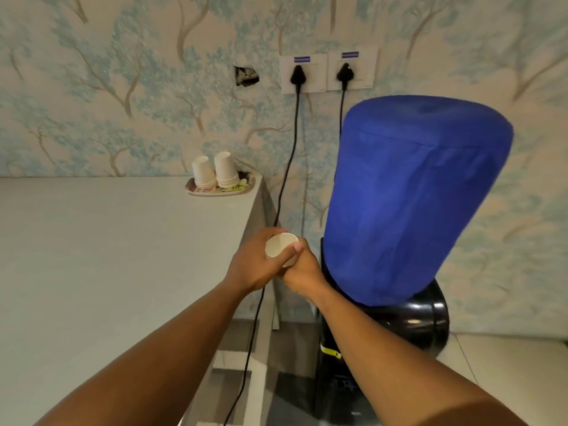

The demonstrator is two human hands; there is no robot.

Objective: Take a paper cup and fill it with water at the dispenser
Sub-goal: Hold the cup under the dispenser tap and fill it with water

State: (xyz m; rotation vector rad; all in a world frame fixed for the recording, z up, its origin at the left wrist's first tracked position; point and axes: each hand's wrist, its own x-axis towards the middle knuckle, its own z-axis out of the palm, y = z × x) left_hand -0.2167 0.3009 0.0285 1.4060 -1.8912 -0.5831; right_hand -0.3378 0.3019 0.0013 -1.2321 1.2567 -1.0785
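Observation:
A white paper cup [280, 245] lies tilted between both hands, its base turned toward me. My left hand [255, 265] wraps it from the left and below. My right hand [304, 273] grips its lower right side, thumb on the cup. The hands meet just past the table's right edge, left of the dispenser. The water dispenser has a black body [408, 327] and a bottle under a blue cloth cover [412, 198]. Its taps are hidden from view. Two stacks of upturned paper cups [215, 172] stand on a small patterned tray [196, 190] at the table's far right corner.
A grey table [107, 272] fills the left side. Two black cables [289, 167] hang from wall sockets [325, 72] between table and dispenser. A hole [246, 75] shows in the patterned wallpaper. Tiled floor [507, 370] lies at the lower right.

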